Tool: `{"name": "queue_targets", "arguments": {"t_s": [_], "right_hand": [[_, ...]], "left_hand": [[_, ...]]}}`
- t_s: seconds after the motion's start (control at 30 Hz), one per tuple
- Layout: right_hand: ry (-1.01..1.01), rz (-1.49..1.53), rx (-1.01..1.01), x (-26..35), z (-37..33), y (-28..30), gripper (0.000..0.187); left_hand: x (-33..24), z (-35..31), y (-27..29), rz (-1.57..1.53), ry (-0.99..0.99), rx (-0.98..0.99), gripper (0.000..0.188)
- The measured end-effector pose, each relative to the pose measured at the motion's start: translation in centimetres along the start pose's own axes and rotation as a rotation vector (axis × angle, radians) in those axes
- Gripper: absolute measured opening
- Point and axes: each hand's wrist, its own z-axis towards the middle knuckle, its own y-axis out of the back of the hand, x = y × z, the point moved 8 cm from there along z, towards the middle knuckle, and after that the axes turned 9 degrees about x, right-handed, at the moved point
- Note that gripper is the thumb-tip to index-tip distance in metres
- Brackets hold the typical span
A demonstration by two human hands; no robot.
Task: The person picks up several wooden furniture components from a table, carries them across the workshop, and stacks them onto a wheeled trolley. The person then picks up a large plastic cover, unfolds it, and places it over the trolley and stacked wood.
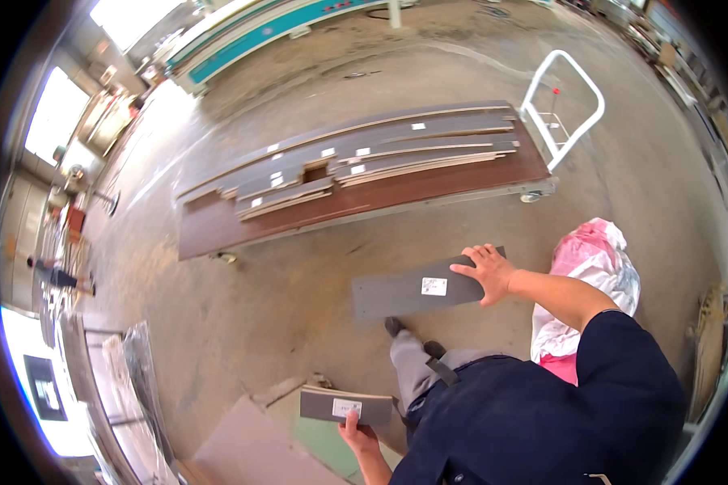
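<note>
My right hand (487,273) grips a long dark grey board (390,293) near its right end, fingers spread across the upper face. A white label (433,287) is stuck on that face; the left end is slightly blurred. Lower down, my left hand (359,435) is closed on a shorter grey board (319,406), thumb on its white label (347,407). A pale edge shows along the top of this shorter piece. Whether it is one board or a small stack, I cannot tell. The fingers beneath it are hidden.
Ahead stands a flat trolley (283,229) with a white handle (597,105), bearing several labelled grey boards (429,127). A pink and white sack (588,267) lies at right. Pale sheets (243,449) are at lower left. Farther off are a teal machine (251,40) and a person (57,276).
</note>
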Motion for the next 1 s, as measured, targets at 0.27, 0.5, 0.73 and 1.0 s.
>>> {"name": "queue_targets", "arguments": {"t_s": [0.27,0.5,0.73,1.0], "right_hand": [[-0.319,0.048,0.034,-21.9,-0.4,-0.8,0.095],[-0.418,0.082,0.088,-38.4,2.3,-4.6,0.094],[-0.325,0.122,0.122,-54.8,7.7,-12.0,0.097],[-0.201,0.167,0.136,-68.9,12.2,-19.4,0.097]], "left_hand": [[10.0,19.6,-12.7,0.049,0.212,0.098,0.035],[19.3,33.9,-24.0,0.129,0.484,0.134,0.032],[32.8,43.0,-32.3,0.075,0.57,0.039,0.034],[46.4,50.8,-39.0,0.011,0.558,-0.015,0.03]]}}
